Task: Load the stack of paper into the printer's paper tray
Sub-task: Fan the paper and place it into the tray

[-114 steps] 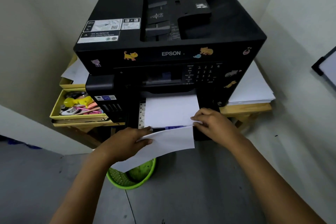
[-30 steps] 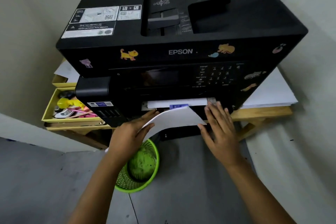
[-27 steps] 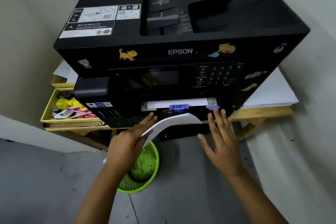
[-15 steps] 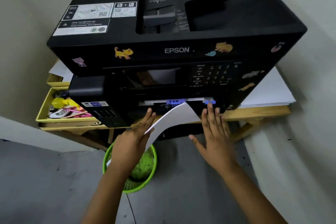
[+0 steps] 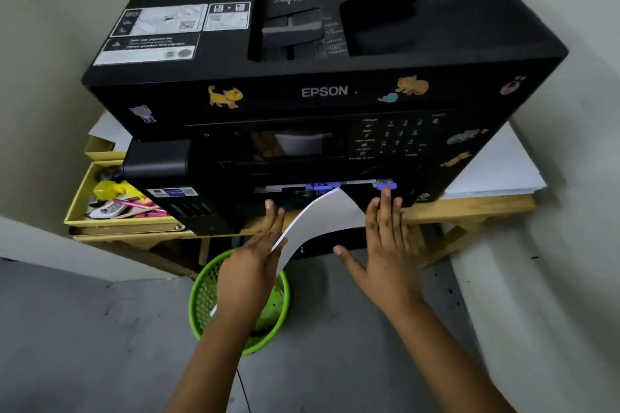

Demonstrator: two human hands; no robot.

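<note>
A boxy black printer point(image 5: 322, 90) of matt plastic stands on a pale wooden table point(image 5: 469, 209). Its top carries white label stickers, its front small cartoon animal stickers and a dark glossy panel with a keypad.

Low in the front, the tray point(image 5: 335, 186) is almost fully in: only a thin white strip of paper edge and two blue plastic tabs show in the slot.

The left hand point(image 5: 255, 265) lies flat, fingers straight and pressed together, fingertips at the printer's lower front edge. Against its palm side it holds a white sheet point(image 5: 322, 218), smooth and thin, which bows upward in a curve; the sheet's upper corner comes to a point just beneath the middle blue tab. How the thumb bears on the sheet cannot be told, as the hand hides it.

The right hand point(image 5: 385, 251) is spread, thumb splayed out to the left, its straight fingers pressed against the tray's front; the longest fingertip touches the right blue tab point(image 5: 386, 185).

A thick, square-edged stack of white paper point(image 5: 493, 171) lies on the table to the right of the printer. To the left, shallow yellow trays point(image 5: 80, 198) hold small bright items, perhaps stationery, too blurred to name. Beneath the left forearm a round green mesh basket point(image 5: 201, 308) stands on the grey floor point(image 5: 84, 329).
</note>
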